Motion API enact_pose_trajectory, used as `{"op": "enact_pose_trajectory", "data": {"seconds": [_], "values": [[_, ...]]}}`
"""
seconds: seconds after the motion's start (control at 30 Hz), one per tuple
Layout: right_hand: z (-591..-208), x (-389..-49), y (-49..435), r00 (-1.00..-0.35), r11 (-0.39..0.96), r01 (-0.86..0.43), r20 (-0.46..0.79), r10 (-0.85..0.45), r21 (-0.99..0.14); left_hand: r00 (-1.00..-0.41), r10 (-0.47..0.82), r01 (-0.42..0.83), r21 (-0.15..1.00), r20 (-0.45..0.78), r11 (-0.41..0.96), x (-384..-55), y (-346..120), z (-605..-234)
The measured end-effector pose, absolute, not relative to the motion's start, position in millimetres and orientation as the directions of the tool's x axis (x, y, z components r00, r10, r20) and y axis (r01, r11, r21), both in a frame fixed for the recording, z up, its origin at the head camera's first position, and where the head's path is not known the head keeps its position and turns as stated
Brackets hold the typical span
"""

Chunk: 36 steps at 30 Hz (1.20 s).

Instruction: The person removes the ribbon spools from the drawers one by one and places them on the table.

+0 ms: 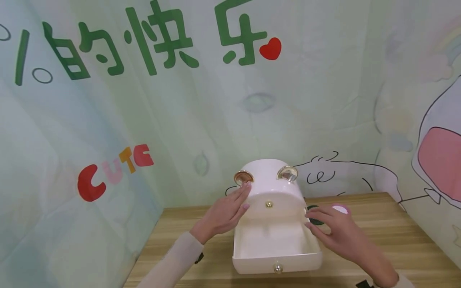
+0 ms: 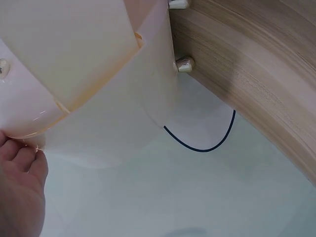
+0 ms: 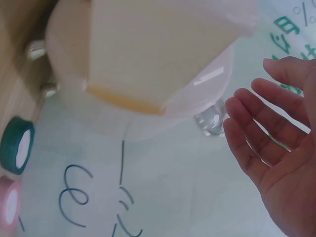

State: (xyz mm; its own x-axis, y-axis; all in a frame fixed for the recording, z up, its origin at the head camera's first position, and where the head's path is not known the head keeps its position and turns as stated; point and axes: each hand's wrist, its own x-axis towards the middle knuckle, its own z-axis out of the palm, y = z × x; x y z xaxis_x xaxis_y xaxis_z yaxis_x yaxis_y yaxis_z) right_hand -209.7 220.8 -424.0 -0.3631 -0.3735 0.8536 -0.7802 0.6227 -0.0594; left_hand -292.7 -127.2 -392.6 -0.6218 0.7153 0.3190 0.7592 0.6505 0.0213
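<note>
A glossy white rounded storage box (image 1: 268, 172) with two ear-like gold-rimmed pieces on top stands on the wooden table. Its lower drawer (image 1: 277, 262) is pulled out toward me, and no contents show inside. An upper front with a small gold knob (image 1: 269, 204) sits in place. My left hand (image 1: 225, 210) rests its fingers on the box's upper left side, just below the left ear (image 1: 244, 177). To the right of the drawer, my right hand (image 1: 338, 232) hovers with fingers spread and loosely bent. The right wrist view shows that hand (image 3: 276, 133) holding nothing, apart from the box.
Behind the box's right side lie a dark green roll (image 3: 17, 145) and a pink roll (image 3: 9, 202). The wooden tabletop (image 1: 381, 216) meets a printed cloth backdrop (image 1: 201, 120) at the back and sides. Short metallic feet (image 2: 185, 64) support the box.
</note>
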Motion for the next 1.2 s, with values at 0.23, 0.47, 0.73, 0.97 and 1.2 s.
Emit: {"op": "enact_pose_trajectory", "data": {"seconds": [0.23,0.47,0.73,0.97,1.2], "values": [[-418.6,-187.2,195.4,-0.287,0.621,-0.784,0.874,-0.391,0.020,-0.633,0.705,0.752,0.040,0.318,0.658,-291.2,-126.9,-391.3],[-430.1,-166.6,173.0,-0.253,0.625,-0.779,0.886,-0.389,0.052,-0.631,0.708,0.754,0.038,0.316,0.655,-291.9,-127.4,-391.6],[-477.6,-160.9,147.5,-0.119,0.566,-0.793,0.855,-0.504,0.224,-0.629,0.707,0.754,0.033,0.323,0.656,-293.9,-126.8,-392.9],[-508.7,-158.3,132.9,-0.203,0.613,-0.744,0.784,-0.587,0.266,-0.615,0.711,0.762,0.026,0.340,0.647,-295.7,-124.7,-392.4],[-516.4,-150.6,126.8,-0.296,0.699,-0.682,0.793,-0.532,0.215,-0.617,0.711,0.762,0.028,0.337,0.647,-295.1,-123.9,-393.5]]}}
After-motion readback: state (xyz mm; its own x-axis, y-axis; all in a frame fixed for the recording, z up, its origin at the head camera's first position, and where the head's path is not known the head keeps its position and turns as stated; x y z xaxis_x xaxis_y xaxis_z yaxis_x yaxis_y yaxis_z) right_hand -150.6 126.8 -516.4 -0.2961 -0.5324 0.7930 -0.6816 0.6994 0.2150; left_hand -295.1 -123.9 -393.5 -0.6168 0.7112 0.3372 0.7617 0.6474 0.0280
